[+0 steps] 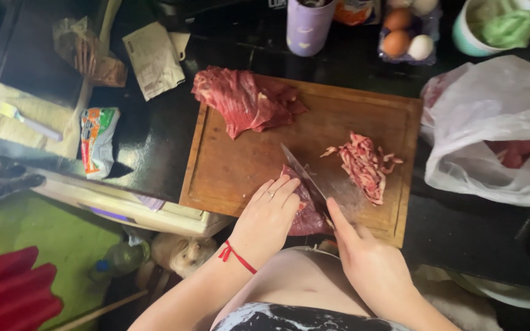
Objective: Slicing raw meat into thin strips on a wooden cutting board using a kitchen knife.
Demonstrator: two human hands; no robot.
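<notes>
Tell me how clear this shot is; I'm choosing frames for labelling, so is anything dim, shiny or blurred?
Head view: light falls on the cutting board, while the floor at lower left is dim; glare streaks the dark counter; the knife in the right hand looks slightly soft; the white bag is bright.

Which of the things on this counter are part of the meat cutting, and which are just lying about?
In use:
left hand pressing the dark red meat piece
right hand holding the steel-bladed knife
brown wooden cutting board
pile of cut meat strips
uncut red meat slab

Lying about:
lilac cup
eggs in a tray
white plastic bag
crumpled paper sheet
</notes>
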